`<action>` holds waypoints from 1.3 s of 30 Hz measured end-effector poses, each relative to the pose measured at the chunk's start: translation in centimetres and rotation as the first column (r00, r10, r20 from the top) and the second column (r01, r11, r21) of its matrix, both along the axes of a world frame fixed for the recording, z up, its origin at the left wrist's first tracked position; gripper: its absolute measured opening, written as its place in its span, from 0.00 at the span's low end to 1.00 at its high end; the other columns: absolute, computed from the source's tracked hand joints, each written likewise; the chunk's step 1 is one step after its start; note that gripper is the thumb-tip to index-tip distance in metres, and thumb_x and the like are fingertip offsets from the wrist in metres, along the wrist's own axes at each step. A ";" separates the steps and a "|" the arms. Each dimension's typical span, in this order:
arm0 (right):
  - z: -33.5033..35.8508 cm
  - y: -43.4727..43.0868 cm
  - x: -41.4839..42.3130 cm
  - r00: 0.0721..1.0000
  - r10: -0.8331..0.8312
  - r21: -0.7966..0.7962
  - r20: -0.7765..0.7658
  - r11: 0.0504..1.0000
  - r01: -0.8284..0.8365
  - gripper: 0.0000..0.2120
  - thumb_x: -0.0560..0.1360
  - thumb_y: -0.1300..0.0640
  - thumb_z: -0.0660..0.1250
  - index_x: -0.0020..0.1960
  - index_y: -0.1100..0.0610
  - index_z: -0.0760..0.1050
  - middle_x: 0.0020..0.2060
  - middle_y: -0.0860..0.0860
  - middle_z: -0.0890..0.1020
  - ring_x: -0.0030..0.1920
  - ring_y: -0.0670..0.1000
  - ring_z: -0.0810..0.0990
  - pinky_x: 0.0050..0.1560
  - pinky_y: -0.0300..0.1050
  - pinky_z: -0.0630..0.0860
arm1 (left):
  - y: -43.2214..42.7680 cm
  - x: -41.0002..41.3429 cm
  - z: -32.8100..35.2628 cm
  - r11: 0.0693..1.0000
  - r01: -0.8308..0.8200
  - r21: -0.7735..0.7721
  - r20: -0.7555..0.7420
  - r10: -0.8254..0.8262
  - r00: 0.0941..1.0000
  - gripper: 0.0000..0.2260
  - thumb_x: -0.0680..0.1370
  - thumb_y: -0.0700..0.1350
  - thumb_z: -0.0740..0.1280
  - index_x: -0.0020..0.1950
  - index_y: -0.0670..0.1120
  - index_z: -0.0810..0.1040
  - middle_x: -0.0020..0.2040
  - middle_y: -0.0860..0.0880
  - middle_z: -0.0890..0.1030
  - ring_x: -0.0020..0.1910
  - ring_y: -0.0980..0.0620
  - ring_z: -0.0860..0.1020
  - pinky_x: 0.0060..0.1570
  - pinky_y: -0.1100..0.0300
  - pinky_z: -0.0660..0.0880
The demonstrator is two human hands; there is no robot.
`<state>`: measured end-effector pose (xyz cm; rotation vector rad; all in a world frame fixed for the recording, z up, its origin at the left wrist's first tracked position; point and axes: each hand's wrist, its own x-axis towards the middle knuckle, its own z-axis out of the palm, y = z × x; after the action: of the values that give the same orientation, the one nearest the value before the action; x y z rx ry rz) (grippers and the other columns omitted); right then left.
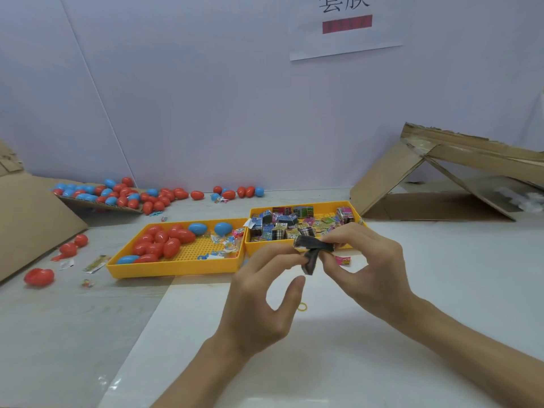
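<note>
Table (pixel 441 290): white, glossy, fills the lower half of the frame
Right cardboard box (pixel 382 178): opened out, flaps raised, at the right edge against the wall
Left cardboard (pixel 29 219): sloping sheet at the left edge, red and blue eggs (pixel 132 195) strewn behind and beside it
Left tray (pixel 176 267): yellow, centre-left, holding red and blue eggs and a few small wrapped bits
Right tray (pixel 309 205): yellow, touching the left tray's right side, packed with small printed packets
Right hand (pixel 371 266): right of centre, thumb and fingers pinching the right end of the dark packet
Left hand (pixel 259 307): centre, fingers curled onto the packet's left and lower part, thumb standing apart below
Dark packet (pixel 313 248): crumpled, held between both hands above the table, just in front of the right tray
Pink packet (pixel 343 260): on the table under the right hand
Rubber band (pixel 302 306): yellow, on the table between the wrists
</note>
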<state>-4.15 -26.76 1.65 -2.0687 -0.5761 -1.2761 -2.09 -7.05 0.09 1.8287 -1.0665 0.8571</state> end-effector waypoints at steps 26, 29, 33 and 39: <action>-0.5 0.2 0.8 0.831 0.469 0.579 -0.298 0.781 -0.233 0.13 0.73 0.71 0.72 0.47 0.53 0.83 0.42 0.53 0.86 0.44 0.51 0.86 0.46 0.40 0.81 | -0.4 -0.6 0.2 0.979 0.196 0.058 -0.363 -0.163 0.918 0.22 0.79 0.49 0.62 0.74 0.50 0.74 0.66 0.56 0.73 0.66 0.48 0.74 0.61 0.65 0.69; -0.5 0.3 0.9 0.810 0.498 0.619 -0.309 0.752 -0.226 0.13 0.74 0.71 0.71 0.46 0.53 0.83 0.42 0.53 0.87 0.44 0.50 0.86 0.45 0.40 0.81 | -0.4 -0.4 0.0 0.978 0.169 0.127 -0.319 -0.121 0.940 0.22 0.80 0.48 0.62 0.75 0.50 0.73 0.68 0.57 0.70 0.69 0.50 0.71 0.66 0.66 0.66; -0.5 0.2 0.9 0.821 0.472 0.602 -0.322 0.771 -0.207 0.13 0.74 0.71 0.71 0.45 0.53 0.83 0.41 0.52 0.87 0.43 0.49 0.86 0.45 0.38 0.80 | -0.4 -0.3 -0.2 0.971 0.069 0.228 -0.235 -0.014 0.972 0.22 0.81 0.50 0.61 0.76 0.52 0.71 0.72 0.60 0.68 0.73 0.53 0.69 0.68 0.62 0.67; -0.6 0.4 0.5 0.898 0.285 0.456 -0.335 0.883 -0.110 0.13 0.73 0.68 0.74 0.46 0.49 0.83 0.39 0.46 0.86 0.42 0.49 0.85 0.45 0.40 0.81 | -0.6 -0.2 -0.2 0.984 0.032 0.175 -0.196 0.003 0.981 0.20 0.79 0.50 0.68 0.72 0.53 0.75 0.70 0.62 0.74 0.69 0.57 0.73 0.66 0.61 0.70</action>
<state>-3.64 -26.35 1.09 -1.7661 -0.2832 -0.7462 -2.27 -7.68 -0.08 2.0040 -1.0563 0.5739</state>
